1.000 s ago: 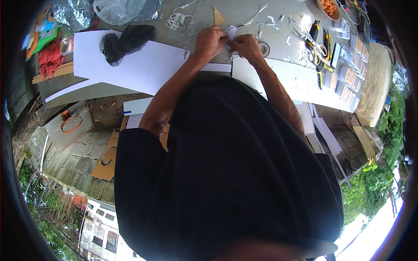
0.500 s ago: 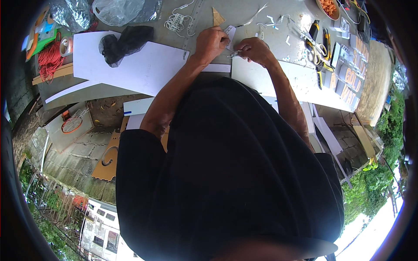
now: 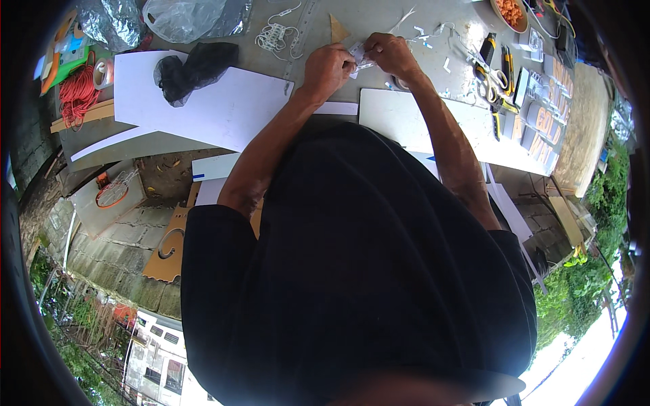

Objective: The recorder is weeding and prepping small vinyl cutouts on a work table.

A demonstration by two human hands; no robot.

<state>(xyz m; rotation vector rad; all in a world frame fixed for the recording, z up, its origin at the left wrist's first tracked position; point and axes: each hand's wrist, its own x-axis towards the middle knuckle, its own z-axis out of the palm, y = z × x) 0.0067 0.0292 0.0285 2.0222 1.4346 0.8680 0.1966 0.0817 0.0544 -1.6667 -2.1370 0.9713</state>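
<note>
Sheeting (image 3: 223, 105), flat and white, lies to your left, a tangled white strand (image 3: 273, 34) sits farther off, and your left hand (image 3: 328, 70) pinches a small, flat white piece (image 3: 355, 53) at far centre. Your right hand (image 3: 393, 55) curls its fingertips against that piece, whether gripping cannot be told; handling seems unfinished there, while tan-and-white letter-shaped pieces (image 3: 544, 120) lie laid out in rows at right, apparently complete.

Grey table (image 3: 443, 15); white sheet (image 3: 210, 101), perhaps card.

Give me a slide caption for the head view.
Left hand holding a small white piece, right hand touching it, at a gray table.
</note>
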